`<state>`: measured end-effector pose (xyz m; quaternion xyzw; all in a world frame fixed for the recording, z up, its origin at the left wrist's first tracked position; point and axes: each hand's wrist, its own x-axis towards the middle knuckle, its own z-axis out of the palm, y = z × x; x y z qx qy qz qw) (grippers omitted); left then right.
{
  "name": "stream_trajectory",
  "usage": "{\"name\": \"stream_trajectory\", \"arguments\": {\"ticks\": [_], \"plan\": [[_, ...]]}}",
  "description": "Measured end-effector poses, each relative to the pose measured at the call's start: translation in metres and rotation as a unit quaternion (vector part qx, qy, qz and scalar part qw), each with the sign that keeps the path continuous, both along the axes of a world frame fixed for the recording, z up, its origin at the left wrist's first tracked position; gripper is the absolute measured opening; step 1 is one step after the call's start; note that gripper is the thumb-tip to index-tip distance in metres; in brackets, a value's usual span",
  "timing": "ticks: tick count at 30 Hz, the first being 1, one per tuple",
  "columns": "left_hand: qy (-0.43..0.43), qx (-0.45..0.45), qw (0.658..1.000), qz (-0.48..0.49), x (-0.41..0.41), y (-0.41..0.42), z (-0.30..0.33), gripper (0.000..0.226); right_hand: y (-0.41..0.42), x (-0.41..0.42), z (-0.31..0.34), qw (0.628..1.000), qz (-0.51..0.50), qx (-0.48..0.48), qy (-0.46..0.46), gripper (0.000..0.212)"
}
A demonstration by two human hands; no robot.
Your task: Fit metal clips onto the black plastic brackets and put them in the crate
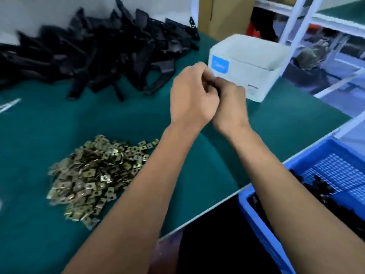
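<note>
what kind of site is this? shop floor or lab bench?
Most likely a factory assembly station. A green-matted workbench holds a bulk heap of metal clips and a pile of black plastic brackets, with a blue crate beside it collecting black parts. White racking stands behind.

A dark green surface [138, 119] fills most of the frame. Black brackets [94, 54] heap at upper left; brassy yellow-silver clips [92, 175] lie lower left. The crate [260, 224] at lower right is bright blue with a mesh-patterned floor. The white box [248, 66] carries a blue label.
</note>
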<state>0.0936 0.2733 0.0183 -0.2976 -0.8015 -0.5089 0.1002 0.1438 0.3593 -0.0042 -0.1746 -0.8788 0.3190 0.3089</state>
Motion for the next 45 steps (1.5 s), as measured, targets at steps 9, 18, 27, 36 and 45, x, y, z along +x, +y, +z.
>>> {"name": "stream_trajectory", "arguments": {"ticks": [9,18,27,36,45], "plan": [[-0.090,-0.072,0.966,0.232,-0.102,-0.185,-0.014,0.021,-0.132,-0.164,-0.017,0.944,0.122,0.207,-0.226,0.081],[-0.216,-0.018,0.924,0.316,-0.159,-0.253,-0.050,0.019,-0.183,-0.227,-0.030,0.956,0.237,0.042,-0.170,0.054],[-0.420,0.347,0.829,0.126,-0.156,-0.254,-0.043,0.049,-0.206,-0.186,-0.025,0.940,0.308,-0.142,-0.045,0.088],[-0.460,0.478,0.744,0.074,-0.144,-0.254,-0.050,0.040,-0.183,-0.164,-0.011,0.949,0.310,-0.006,-0.061,0.055],[-0.242,0.295,0.856,0.349,-0.149,-0.267,-0.065,0.029,-0.165,-0.153,-0.026,0.989,0.139,0.033,-0.045,0.057]]}}
